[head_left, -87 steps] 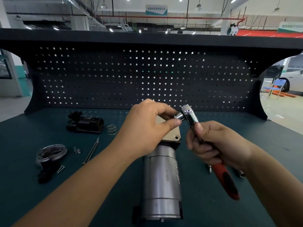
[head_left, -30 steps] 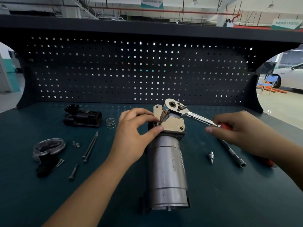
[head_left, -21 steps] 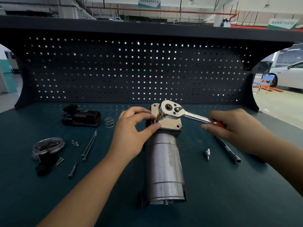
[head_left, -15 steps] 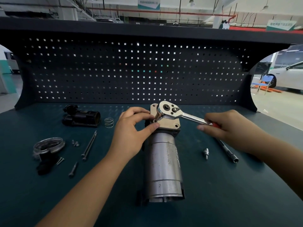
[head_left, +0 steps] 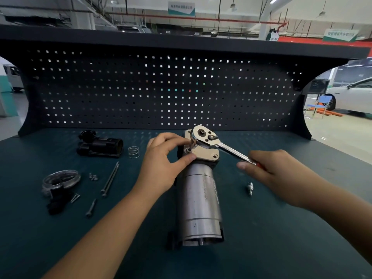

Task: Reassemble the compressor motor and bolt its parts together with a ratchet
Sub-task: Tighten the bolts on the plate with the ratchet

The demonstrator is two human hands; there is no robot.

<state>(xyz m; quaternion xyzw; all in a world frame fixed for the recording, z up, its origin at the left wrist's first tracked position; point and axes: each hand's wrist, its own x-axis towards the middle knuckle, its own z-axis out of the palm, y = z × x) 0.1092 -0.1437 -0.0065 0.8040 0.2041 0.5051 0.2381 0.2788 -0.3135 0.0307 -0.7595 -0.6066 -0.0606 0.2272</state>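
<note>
The silver cylindrical compressor motor (head_left: pixel 200 202) lies lengthwise on the bench, its tan end plate (head_left: pixel 205 154) at the far end. The chrome ratchet (head_left: pixel 207 137) sits with its head over the plate's left corner, its socket down on a bolt there. My left hand (head_left: pixel 163 164) pinches the socket and the plate's edge between thumb and fingers. My right hand (head_left: pixel 271 172) grips the ratchet's red handle, which is mostly hidden inside it.
Left of the motor lie a black housing (head_left: pixel 100 146), a wire spring (head_left: pixel 133 152), a long bolt (head_left: pixel 110 179), small screws (head_left: pixel 93 176), a short bolt (head_left: pixel 91 208) and a round clear-topped part (head_left: pixel 60 180). A small fitting (head_left: pixel 250 188) lies to the right. A pegboard (head_left: pixel 161 89) backs the bench.
The ratchet came down from mid-air onto the end plate's left corner. Over the last second the handle has swung slightly toward me, with my left hand staying at the socket.
</note>
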